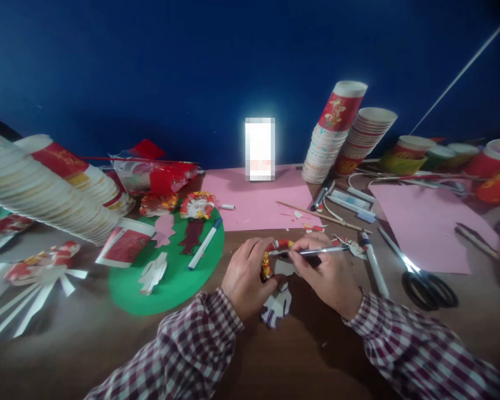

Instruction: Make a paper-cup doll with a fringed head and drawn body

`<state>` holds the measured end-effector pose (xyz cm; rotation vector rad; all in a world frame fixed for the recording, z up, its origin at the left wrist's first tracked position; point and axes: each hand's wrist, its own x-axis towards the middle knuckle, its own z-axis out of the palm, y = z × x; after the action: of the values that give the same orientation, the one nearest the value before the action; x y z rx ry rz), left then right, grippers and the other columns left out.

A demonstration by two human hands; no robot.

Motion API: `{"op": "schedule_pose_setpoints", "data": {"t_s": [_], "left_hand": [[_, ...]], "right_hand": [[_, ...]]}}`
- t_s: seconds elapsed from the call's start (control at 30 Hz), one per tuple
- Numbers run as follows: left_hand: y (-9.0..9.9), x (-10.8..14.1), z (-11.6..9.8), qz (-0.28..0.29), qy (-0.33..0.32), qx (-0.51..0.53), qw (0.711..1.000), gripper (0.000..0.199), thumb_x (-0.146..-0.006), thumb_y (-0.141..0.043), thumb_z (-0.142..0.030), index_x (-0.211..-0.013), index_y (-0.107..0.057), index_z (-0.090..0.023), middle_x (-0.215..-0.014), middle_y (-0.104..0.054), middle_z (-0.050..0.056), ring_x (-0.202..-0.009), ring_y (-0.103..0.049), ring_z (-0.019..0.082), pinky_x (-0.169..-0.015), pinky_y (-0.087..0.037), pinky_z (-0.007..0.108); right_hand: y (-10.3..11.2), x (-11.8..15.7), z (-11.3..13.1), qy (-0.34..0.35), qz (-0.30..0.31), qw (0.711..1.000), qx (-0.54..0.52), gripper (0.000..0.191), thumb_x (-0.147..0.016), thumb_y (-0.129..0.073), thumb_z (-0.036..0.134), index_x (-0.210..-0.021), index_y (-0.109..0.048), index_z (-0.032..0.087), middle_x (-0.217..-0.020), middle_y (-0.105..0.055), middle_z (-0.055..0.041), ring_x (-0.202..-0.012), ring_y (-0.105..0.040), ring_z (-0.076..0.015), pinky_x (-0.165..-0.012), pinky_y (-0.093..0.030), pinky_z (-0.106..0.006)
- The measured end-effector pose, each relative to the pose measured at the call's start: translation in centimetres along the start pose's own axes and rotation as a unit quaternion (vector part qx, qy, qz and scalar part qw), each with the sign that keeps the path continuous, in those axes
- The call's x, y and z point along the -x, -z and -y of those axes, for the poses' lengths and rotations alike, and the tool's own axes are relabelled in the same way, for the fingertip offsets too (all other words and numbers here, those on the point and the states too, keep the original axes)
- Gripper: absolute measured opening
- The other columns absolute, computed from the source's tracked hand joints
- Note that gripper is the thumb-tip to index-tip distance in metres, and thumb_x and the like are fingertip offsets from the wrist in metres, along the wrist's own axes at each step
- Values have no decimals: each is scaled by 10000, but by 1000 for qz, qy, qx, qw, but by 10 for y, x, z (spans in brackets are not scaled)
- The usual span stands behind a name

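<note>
My right hand (319, 275) is closed around a slim pen (323, 251), its tip pointing left at a curved red-and-yellow paper piece (268, 261). That piece is gripped at its left side by my left hand (250, 272), whose fingers curl over it. A white paper cutout (276, 306) with purple edging lies on the wood just under my left thumb. Left of my hands, a green paper disc (170, 291) carries a pink cutout (164, 230), a dark red cutout (191, 236), a white cutout (153, 272) and a capped marker (205, 244).
Black-handled scissors (429, 289) and a white marker (375, 265) lie to the right. Tall paper cup stacks lean at the left (54, 189) and stand at the back right (333, 133). Pink sheets (258, 205) and a bright, blurred-out screen (260, 149) are behind my hands.
</note>
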<state>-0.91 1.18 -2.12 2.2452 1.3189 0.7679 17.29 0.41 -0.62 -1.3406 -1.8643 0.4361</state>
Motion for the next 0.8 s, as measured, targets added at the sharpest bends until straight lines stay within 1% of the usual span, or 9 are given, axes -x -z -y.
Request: {"op": "schedule_pose_setpoints", "data": {"t_s": [0.63,0.8], "left_hand": [[0,0,1,-3,-3,1,1000,619,-681,-688,-165,-1245,-439,-207,-1179,-541,76,-1108,-503,250,-974,-421,434],[0,0,1,1,-4,2,1000,629,-686,-698,-186,-1255,-431,-204,-1188,-536,78,-1116,-499,250,-977,-417,428]], "right_hand": [[-1,0,0,-1,-2,1000,-4,140,-872,-536,241,-751,-601,215,-745,-627,-28,-814,-555,-205,-753,-432,-345],[-1,0,0,-1,-5,1000,-5,117,-862,-551,223,-758,-604,207,-741,-619,-23,-818,-553,-198,-752,-433,-334]]}}
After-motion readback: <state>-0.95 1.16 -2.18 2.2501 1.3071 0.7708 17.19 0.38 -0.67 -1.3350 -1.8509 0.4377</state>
